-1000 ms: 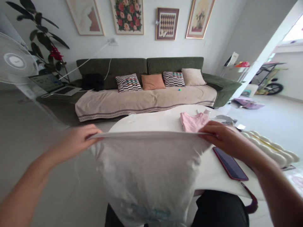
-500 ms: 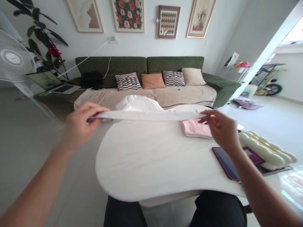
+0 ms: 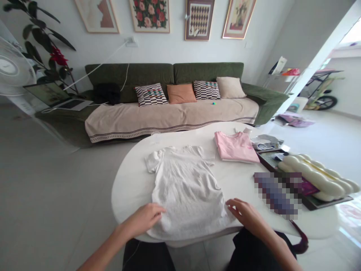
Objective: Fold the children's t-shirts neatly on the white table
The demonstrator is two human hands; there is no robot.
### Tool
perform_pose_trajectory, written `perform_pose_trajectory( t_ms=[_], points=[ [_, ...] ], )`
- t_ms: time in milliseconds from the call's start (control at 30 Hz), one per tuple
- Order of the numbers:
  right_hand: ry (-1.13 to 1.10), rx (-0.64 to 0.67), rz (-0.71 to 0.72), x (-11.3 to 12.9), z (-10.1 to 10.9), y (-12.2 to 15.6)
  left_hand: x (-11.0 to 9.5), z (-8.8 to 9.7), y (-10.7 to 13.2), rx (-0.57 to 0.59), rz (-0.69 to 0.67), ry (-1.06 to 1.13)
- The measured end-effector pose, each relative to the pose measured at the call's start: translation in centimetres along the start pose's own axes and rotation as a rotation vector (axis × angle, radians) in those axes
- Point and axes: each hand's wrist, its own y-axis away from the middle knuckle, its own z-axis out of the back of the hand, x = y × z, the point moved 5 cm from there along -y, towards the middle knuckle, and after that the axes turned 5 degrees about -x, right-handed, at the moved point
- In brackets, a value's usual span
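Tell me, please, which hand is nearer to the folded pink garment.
Right. The right hand is below the folded pink garment in the picture; the left hand is farther away, below and to its left.

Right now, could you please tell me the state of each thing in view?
White shirt: spread out, wrinkled
Pink shirt: folded
Left hand: at the white shirt's edge
Right hand: at the white shirt's lower corner
Laptop: open
Throw: draped over the sofa
Fan: unclear whether running

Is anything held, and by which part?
Cannot be told: the left grip and right grip are at lower side edges of the white shirt; any pinch is unclear.
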Motion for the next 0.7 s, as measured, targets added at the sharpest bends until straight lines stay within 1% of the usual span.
perform_pose_trajectory(
  t_ms=[67, 100, 133, 167, 200, 233, 300, 367, 400, 500, 600, 700],
  points=[
    [0.013, -0.091, 0.024, 1.6, 0.4, -2.5, 0.8, 1.8, -3.5, -0.2, 0.016, -0.014],
    [0.016, -0.137, 0.045, 2.6, 0.3, -3.8, 1.4, 2.3, -5.3, -0.294, 0.031, -0.045],
    [0.024, -0.174, 0.071, 3.6, -0.1, -5.2, 2.1, 2.3, -7.0, -0.369, 0.056, -0.09],
    [0.041, -0.201, 0.098, 4.5, -0.7, -6.5, 2.8, 2.0, -8.5, -0.42, 0.093, -0.143],
    [0.07, -0.213, 0.116, 5.3, -1.6, -7.7, 3.6, 1.3, -9.7, -0.446, 0.139, -0.199],
    [0.11, -0.214, 0.117, 5.7, -2.6, -8.7, 4.2, 0.4, -10.7, -0.451, 0.187, -0.253],
    [0.197, -0.196, 0.059, 5.7, -4.7, -10.3, 5.3, -1.4, -11.7, -0.447, 0.253, -0.353],
    [0.259, -0.176, -0.034, 4.8, -6.3, -11.1, 5.8, -2.6, -11.9, -0.451, 0.273, -0.432],
    [0.277, -0.17, -0.071, 4.2, -6.9, -11.2, 5.9, -2.9, -11.8, -0.456, 0.277, -0.459],
    [0.308, -0.159, -0.091, 2.8, -7.8, -11.3, 6.3, -2.8, -11.9, -0.443, 0.305, -0.484],
    [0.331, -0.176, -0.075, 2.0, -7.7, -11.9, 6.5, -2.2, -12.7, -0.424, 0.316, -0.477],
    [0.351, -0.186, -0.063, 1.5, -7.3, -12.9, 6.6, -1.8, -14.0, -0.421, 0.318, -0.478]
  ],
)
